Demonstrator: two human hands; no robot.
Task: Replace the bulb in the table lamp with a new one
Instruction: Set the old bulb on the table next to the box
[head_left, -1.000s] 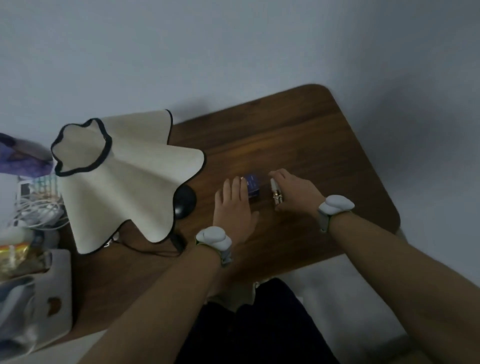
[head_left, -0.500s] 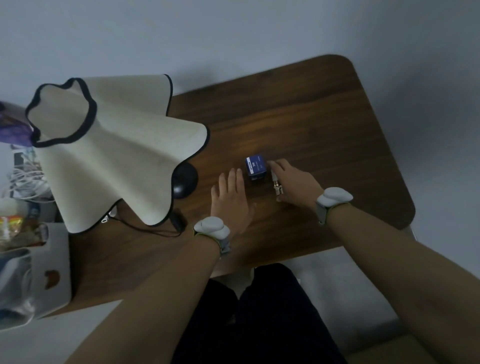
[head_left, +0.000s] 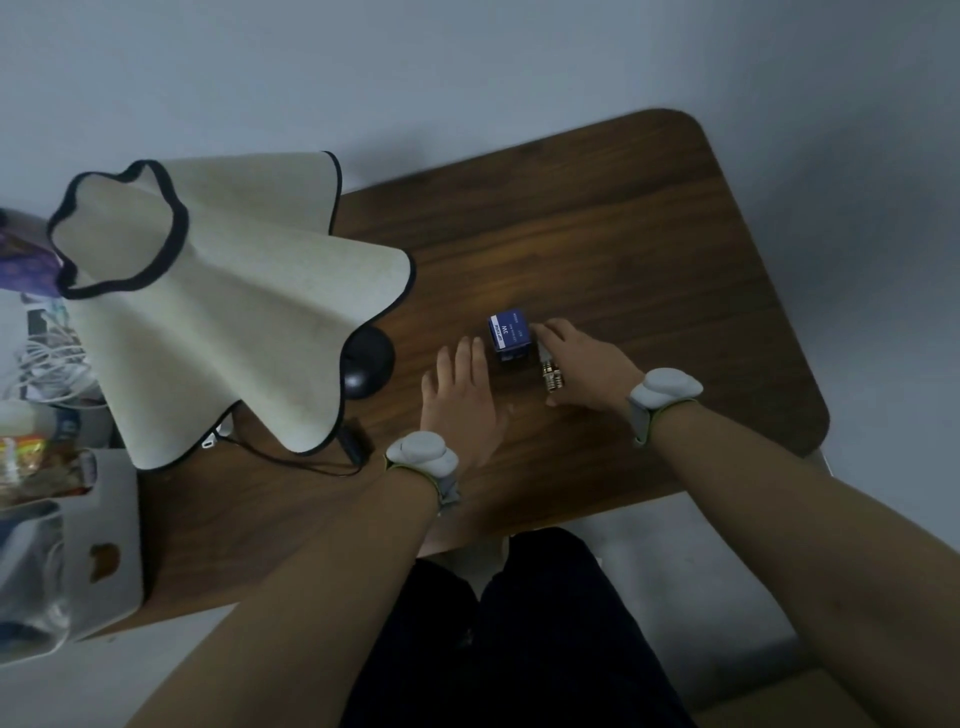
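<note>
So the bulb (head_left: 549, 370) is lying on the desk (head_left: 597, 249) right at the right hand (head_left: 582, 366), tucked along its thumb side. Its long axis runs roughly away from the person, metal screw base at the near end, glass end toward the little blue box (head_left: 510, 333), which sits just beyond. The right hand's fingers curl loosely around the bulb; whether it's really gripped I can't tell. The left hand (head_left: 460, 402) is flat on the wood, fingers together, holding nothing, just left of the box. Lamp (head_left: 208, 306) stands well off to the left, so I'd guess the right hand does the carrying. Dark wood desk against a plain grey wall, dim room, clutter on the far left.
</note>
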